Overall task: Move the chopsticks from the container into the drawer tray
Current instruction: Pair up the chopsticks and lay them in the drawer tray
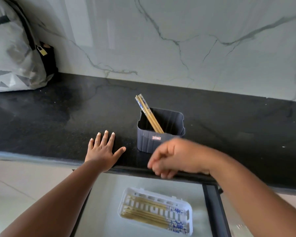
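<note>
A dark square container (150,141) stands on the black counter near its front edge. Two or three wooden chopsticks (148,113) with blue-patterned tops lean in it toward the left. Below the counter, a white slotted tray (189,218) lies in the open drawer with several chopsticks (149,214) lying flat in it. My left hand (102,151) rests flat on the counter, fingers spread, left of the container. My right hand (174,158) is blurred in front of the container over the counter edge, fingers curled, with nothing visible in it.
A grey bag (12,53) with a small padlock (42,50) leans against the marble wall at the far left. The drawer (106,199) has a pale bottom and a dark frame (212,211) on its right side. Pale floor tiles show to the left.
</note>
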`<state>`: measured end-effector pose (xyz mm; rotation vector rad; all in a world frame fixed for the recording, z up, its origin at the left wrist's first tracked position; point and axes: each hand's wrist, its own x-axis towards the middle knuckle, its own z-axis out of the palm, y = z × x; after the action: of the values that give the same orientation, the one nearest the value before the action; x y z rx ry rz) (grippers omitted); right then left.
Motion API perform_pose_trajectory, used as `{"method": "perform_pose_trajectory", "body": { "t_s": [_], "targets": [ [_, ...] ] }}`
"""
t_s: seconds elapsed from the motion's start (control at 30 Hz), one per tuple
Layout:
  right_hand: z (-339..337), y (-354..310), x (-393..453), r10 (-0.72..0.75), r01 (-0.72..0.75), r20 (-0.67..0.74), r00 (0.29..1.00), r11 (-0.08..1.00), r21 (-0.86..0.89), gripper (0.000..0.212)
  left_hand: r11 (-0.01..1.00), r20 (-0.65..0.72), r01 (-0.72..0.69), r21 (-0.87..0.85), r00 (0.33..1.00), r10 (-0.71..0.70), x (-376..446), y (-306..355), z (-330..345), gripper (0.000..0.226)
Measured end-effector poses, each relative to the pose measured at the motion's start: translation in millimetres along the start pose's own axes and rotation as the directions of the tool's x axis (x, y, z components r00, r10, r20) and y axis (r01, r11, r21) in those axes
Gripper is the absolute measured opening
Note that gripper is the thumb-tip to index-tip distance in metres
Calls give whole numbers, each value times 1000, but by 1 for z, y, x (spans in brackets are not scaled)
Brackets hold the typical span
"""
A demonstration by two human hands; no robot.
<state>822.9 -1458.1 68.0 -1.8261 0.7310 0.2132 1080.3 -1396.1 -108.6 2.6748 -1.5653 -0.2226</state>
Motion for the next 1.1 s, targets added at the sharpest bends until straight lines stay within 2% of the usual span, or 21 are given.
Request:
{"method": "perform_pose_trajectory", "body": {
  "t_s": [0.07,0.13,0.2,0.27,0.37,0.5,0.57,0.63,0.73,0.87,1.1],
  "targets": [
    [-24,-24,-4,-87,103,-207,974,993,64,9,1000,31,3,4,1000,-3,1,1,-2,87],
    [-41,-37,5,-106,152,-405,908,985,82,9,1000,60,4,9,998,-4,1,2,-5,87],
    [-50,-38,27,-67,117,-536,842,991,60,9,1000,89,7,7,996,-7,2,2,-7,87],
    [-53,-29,54,-27,22,-595,803,1000,-16,8,1000,115,11,1,993,-11,4,1,-9,87],
    [-56,-15,89,32,-128,-610,792,985,-114,7,1000,131,19,-12,991,-17,7,1,-10,87],
    [-56,-5,113,132,-279,-613,779,948,-151,27,1000,148,25,-13,989,-23,7,1,-11,95],
    [-58,0,121,167,-291,-602,781,950,-114,27,1000,154,26,-15,988,-23,7,1,-11,110],
    [-61,4,126,185,-292,-584,790,952,-94,11,1000,154,26,-17,988,-23,8,1,-12,118],
    [-66,7,127,238,-285,-556,796,959,3,21,1000,159,23,-14,987,-21,9,0,-12,118],
    [-70,10,125,265,-258,-497,826,962,85,17,1000,166,19,-4,986,-18,10,0,-10,118],
    [-70,11,126,232,-240,-444,865,970,38,17,1000,163,13,1,987,-13,10,-1,-10,117]
  ]
}}
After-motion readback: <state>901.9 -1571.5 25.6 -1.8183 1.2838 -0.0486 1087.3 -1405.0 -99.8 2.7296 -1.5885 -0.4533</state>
